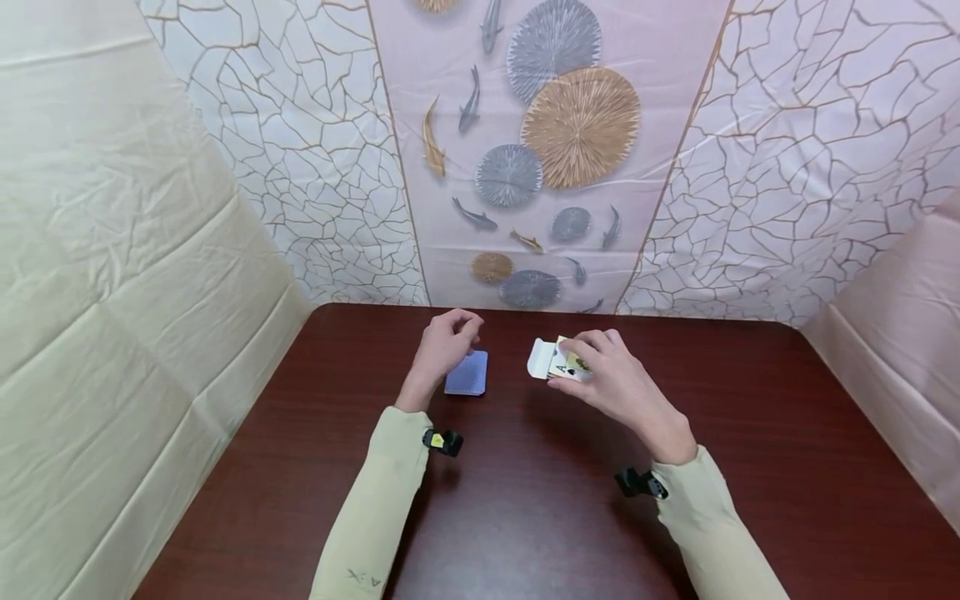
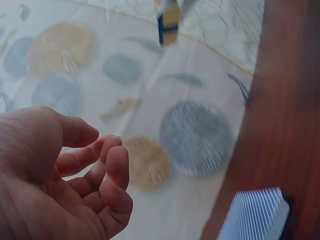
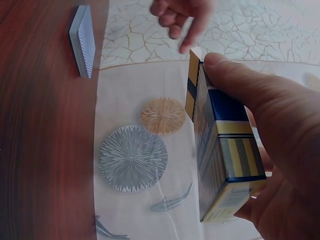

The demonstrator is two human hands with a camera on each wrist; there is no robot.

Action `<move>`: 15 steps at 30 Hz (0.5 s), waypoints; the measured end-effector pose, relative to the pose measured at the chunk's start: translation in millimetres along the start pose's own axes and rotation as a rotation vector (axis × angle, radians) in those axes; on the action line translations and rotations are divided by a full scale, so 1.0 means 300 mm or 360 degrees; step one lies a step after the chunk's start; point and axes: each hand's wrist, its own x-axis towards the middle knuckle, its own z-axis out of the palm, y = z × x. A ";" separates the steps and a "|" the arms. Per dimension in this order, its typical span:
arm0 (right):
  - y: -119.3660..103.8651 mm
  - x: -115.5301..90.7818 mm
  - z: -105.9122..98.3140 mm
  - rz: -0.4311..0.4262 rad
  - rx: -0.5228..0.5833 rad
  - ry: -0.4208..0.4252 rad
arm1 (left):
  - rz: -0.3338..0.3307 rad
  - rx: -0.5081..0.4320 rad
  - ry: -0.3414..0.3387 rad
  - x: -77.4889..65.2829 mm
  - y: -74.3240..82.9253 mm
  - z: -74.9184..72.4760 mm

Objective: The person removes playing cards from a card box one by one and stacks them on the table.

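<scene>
My left hand (image 1: pixel 444 350) hovers just over a deck of playing cards (image 1: pixel 467 377) with blue patterned backs. Its fingers are loosely bent, and in the left wrist view the hand (image 2: pixel 75 175) holds nothing. The deck lies squared up on the table, also visible in the right wrist view (image 3: pixel 86 42). To the right, my right hand (image 1: pixel 622 387) grips a playing card box (image 3: pixel 220 145) above the table, thumb on one side. Blue, yellow and striped printing covers the box. Its flap (image 1: pixel 538 358) hangs open toward the left; an ace of spades face shows beside it.
A dark reddish-brown wooden table (image 1: pixel 525 500) spreads beneath both arms. Behind it hangs a cloth (image 1: pixel 510 250) printed with fish and round leaf shapes. Pale cloth walls (image 1: pixel 112 333) stand at the left and right. Small black cameras (image 1: pixel 444 442) are strapped to both wrists.
</scene>
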 end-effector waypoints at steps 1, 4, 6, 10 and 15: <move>0.000 0.000 0.001 -0.0001 -0.0004 -0.0003 | 0.0032 -0.0002 -0.0009 -0.006 0.012 0.007; -0.003 0.001 0.003 -0.0004 -0.0004 -0.0005 | 0.0115 -0.0027 -0.0058 -0.025 0.044 0.030; -0.005 0.002 0.003 -0.0002 -0.0006 -0.0004 | 0.0161 -0.0049 -0.0108 -0.039 0.065 0.045; -0.009 0.002 0.006 -0.0011 -0.0004 0.0010 | 0.0204 -0.0061 -0.0215 -0.065 0.098 0.073; -0.016 0.003 0.009 -0.0032 0.0009 0.0027 | 0.0221 -0.0055 -0.0297 -0.086 0.125 0.102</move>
